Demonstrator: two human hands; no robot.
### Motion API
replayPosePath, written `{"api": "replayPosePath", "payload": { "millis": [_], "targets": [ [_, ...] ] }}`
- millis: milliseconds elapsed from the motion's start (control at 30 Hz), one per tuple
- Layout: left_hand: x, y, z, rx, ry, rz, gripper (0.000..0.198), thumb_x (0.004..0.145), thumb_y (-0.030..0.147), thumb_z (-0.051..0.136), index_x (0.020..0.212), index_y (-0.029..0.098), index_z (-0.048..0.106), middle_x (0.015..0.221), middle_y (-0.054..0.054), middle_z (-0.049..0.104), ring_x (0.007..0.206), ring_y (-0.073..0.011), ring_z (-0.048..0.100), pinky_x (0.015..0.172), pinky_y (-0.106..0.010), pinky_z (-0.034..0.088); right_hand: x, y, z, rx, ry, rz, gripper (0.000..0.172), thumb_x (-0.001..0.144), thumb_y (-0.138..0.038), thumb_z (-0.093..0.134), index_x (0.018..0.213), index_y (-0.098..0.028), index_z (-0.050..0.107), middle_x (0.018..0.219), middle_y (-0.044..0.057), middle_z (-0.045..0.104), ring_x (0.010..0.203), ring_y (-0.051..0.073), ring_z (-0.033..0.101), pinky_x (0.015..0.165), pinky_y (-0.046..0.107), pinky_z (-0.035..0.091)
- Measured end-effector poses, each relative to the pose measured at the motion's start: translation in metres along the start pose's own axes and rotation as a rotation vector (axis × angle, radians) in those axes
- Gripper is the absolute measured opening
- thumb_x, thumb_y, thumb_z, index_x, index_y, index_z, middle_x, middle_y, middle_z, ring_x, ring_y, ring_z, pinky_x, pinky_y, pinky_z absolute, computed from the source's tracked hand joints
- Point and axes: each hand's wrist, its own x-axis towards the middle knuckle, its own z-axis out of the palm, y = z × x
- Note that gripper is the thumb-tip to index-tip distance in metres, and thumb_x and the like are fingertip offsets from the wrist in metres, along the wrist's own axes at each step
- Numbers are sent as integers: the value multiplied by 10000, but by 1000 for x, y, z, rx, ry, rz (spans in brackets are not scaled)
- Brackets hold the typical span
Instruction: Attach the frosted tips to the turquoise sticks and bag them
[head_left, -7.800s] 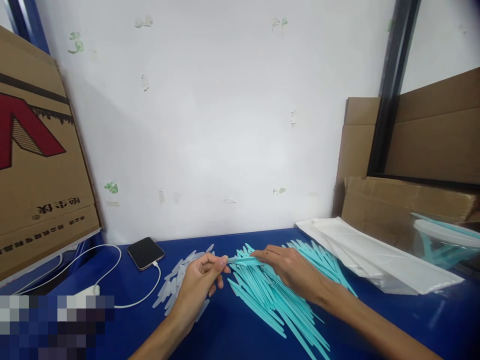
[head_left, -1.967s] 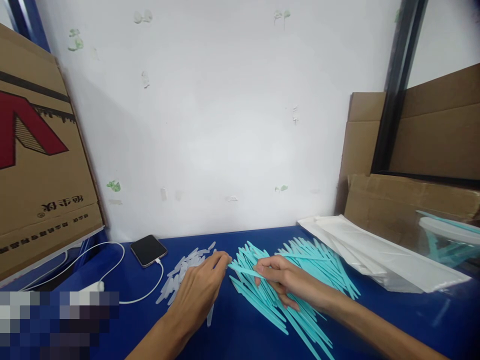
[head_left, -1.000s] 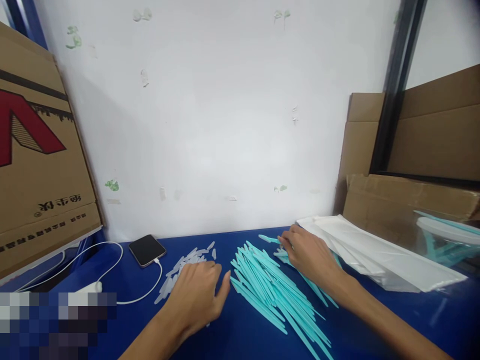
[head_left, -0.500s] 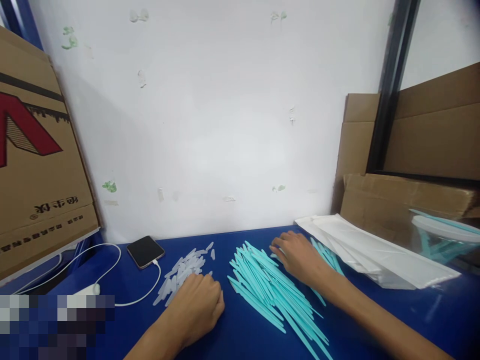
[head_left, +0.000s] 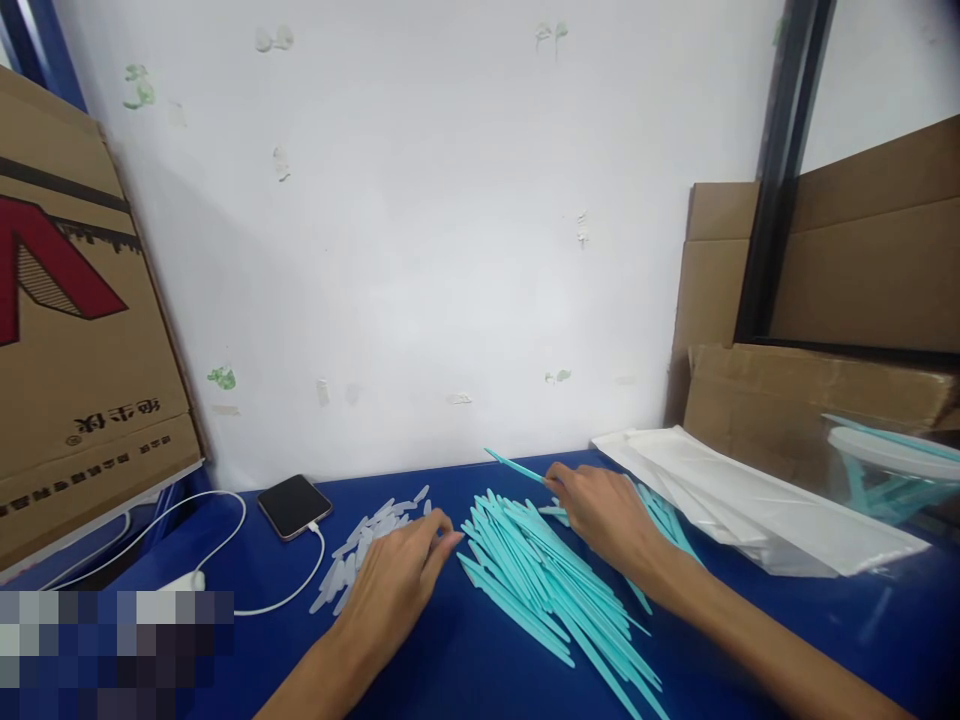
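Note:
A heap of thin turquoise plastic sticks [head_left: 540,585] lies on the blue table [head_left: 465,670], and a second, smaller bunch [head_left: 664,520] rests behind my right wrist. My right hand [head_left: 600,510] pinches one turquoise stick [head_left: 514,466], lifted with its tip pointing up and left. To the left is a pile of small translucent white caps [head_left: 367,545]. My left hand [head_left: 394,580] rests on the near edge of that pile, fingers curled with their tips together; whether a cap is in them is hidden.
A black phone [head_left: 292,505] with a white charging cable [head_left: 225,540] lies at the back left beside a tilted cardboard box [head_left: 75,330]. White plastic bags [head_left: 750,510] and a clear container [head_left: 885,480] holding turquoise pieces sit right, in front of cardboard sheets [head_left: 817,300].
My right hand went to the far bunch and now lifts a single turquoise stick. My left hand pulled back as a fist, then reached forward onto the cap pile again.

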Motion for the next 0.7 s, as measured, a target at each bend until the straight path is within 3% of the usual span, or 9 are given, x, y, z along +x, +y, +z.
{"api": "replayPosePath", "payload": {
  "millis": [167, 267, 333, 433, 567, 700],
  "targets": [
    [5, 1, -2, -419, 252, -226, 325, 964, 514, 442, 959, 232, 603, 800, -12, 715, 510, -129, 468, 506, -249, 337, -7, -9, -8, 270, 84, -212, 323, 1057, -290, 324, 1012, -209, 633, 715, 16, 663, 637, 171, 598, 587, 279, 332],
    [8, -2, -6, -701, 320, -369, 385, 881, 587, 556, 945, 210, 601, 825, -38, 732, 427, -85, 338, 418, -225, 240, -13, -18, -9, 372, 79, -324, 328, 1062, -312, 321, 1021, -212, 631, 697, 4, 648, 622, 162, 568, 651, 297, 374],
    [10, -6, -7, -865, 341, -433, 410, 812, 585, 655, 923, 193, 608, 817, -49, 733, 459, -88, 398, 417, -208, 255, -16, -21, -8, 413, 78, -388, 330, 1063, -316, 326, 1041, -206, 636, 726, 12, 660, 644, 160, 574, 704, 312, 396],
    [11, -11, -6, -1040, 367, -480, 401, 730, 513, 772, 879, 171, 625, 794, -55, 737, 593, -118, 534, 498, -199, 372, -16, -22, -8, 434, 81, -450, 323, 1062, -291, 335, 1028, -197, 643, 764, 20, 677, 678, 158, 584, 765, 329, 403],
    [11, -10, -3, -1118, 380, -511, 383, 694, 465, 820, 796, 174, 592, 687, -28, 722, 608, -114, 572, 560, -200, 429, -13, -20, -8, 449, 99, -466, 302, 1058, -262, 354, 993, -189, 639, 788, 14, 693, 689, 149, 586, 799, 335, 401],
    [10, -3, -4, -1168, 409, -538, 407, 681, 472, 828, 742, 189, 542, 713, -41, 740, 723, -151, 666, 659, -227, 501, -12, -19, -9, 453, 116, -484, 302, 1059, -253, 351, 1015, -181, 640, 853, 25, 715, 705, 146, 593, 808, 342, 401]
  ]
}}
